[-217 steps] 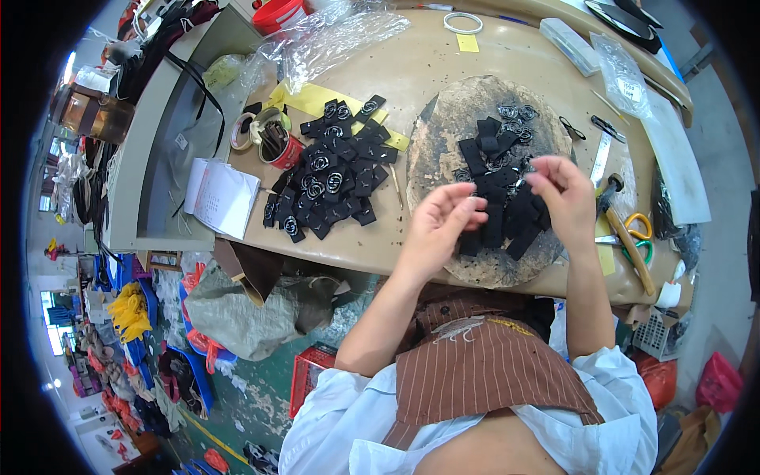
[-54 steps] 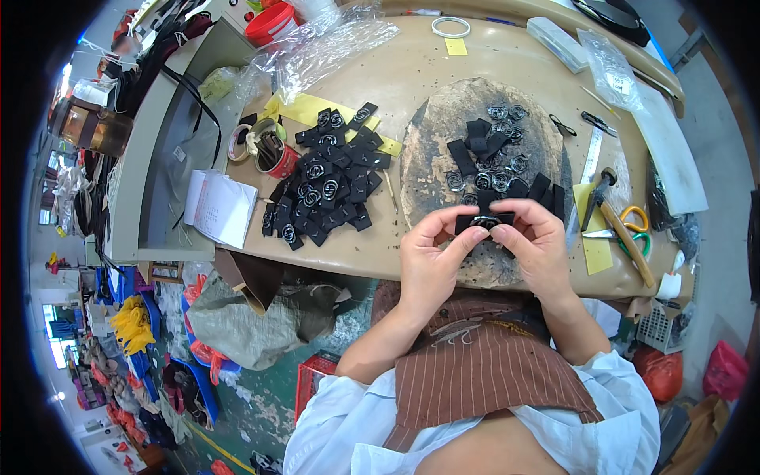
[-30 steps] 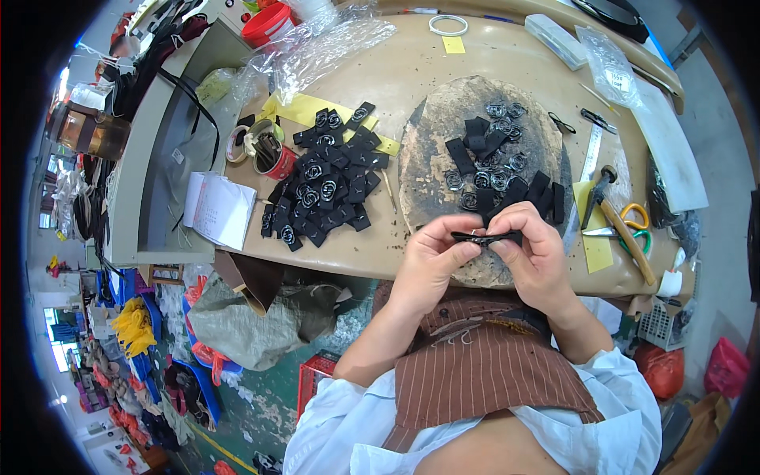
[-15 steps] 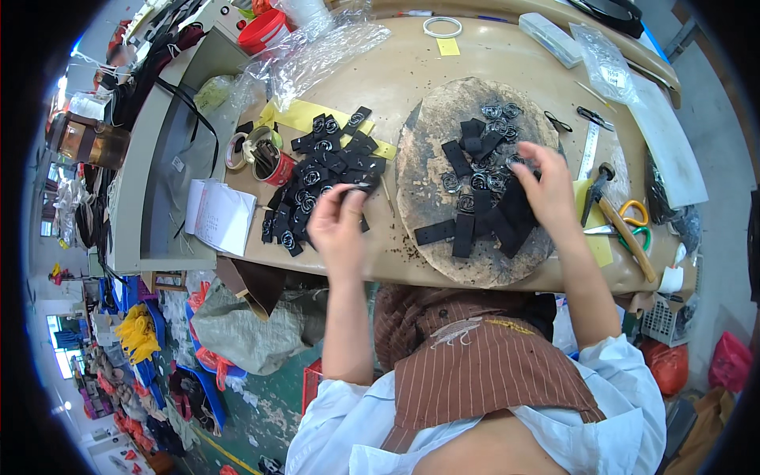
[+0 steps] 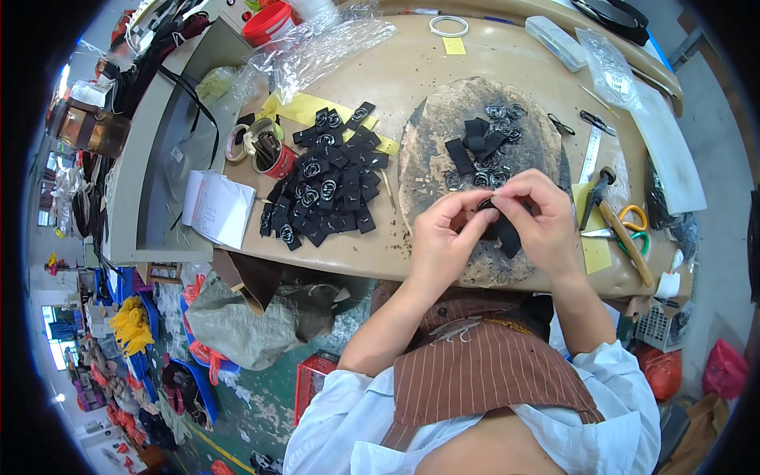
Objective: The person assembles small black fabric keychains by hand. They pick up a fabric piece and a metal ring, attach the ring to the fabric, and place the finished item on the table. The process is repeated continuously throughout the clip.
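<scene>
Over the round, worn wooden board, my left hand and my right hand meet, their fingertips pinched together. Between them is a small dark metal ornament, partly covered by the fingers. A black strap piece shows below the pinch, beside my right fingers; whether it is joined to the ornament I cannot tell. Beyond the hands, loose spiral metal ornaments and short black straps lie on the board. To the left is a heap of black strap pieces, several with ornaments on them.
Right of the board lie a hammer, scissors, a ruler and a snipper. At left stand a red tin, a tape roll and a paper pad. Clear plastic film lies farther back.
My left hand has left the heap and moved right to the board. My right hand has come down and left to meet it, and both now pinch a small ornament.
</scene>
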